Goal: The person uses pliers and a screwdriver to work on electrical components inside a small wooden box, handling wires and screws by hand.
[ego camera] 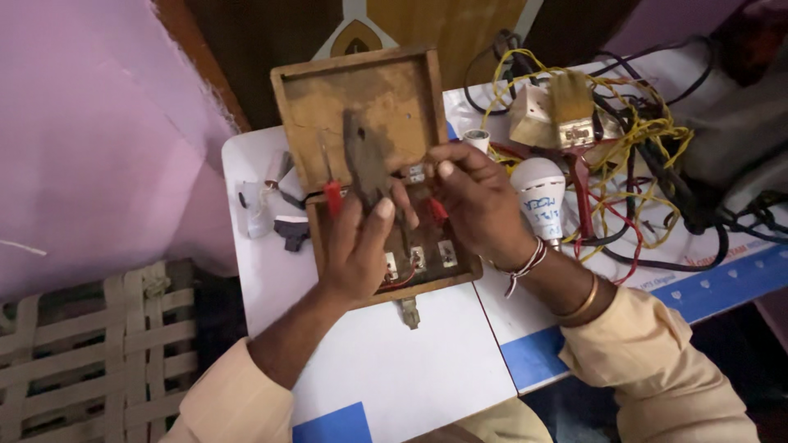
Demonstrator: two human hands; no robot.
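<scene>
Over a white table (386, 369), I see my left hand (355, 250) pinching a dark flat plate (365, 164) against the open wooden switch box (369, 107). My right hand (476, 201) curls narrow inside the box, beside 1 white bulb (538, 193); what it grips I cannot tell.

Left hand (355, 246) and right hand (476, 205) conceal much of the wooden box (369, 107) interior. Wire tangle (648, 139), at two o'clock, is cut off by the frame's edge.
</scene>
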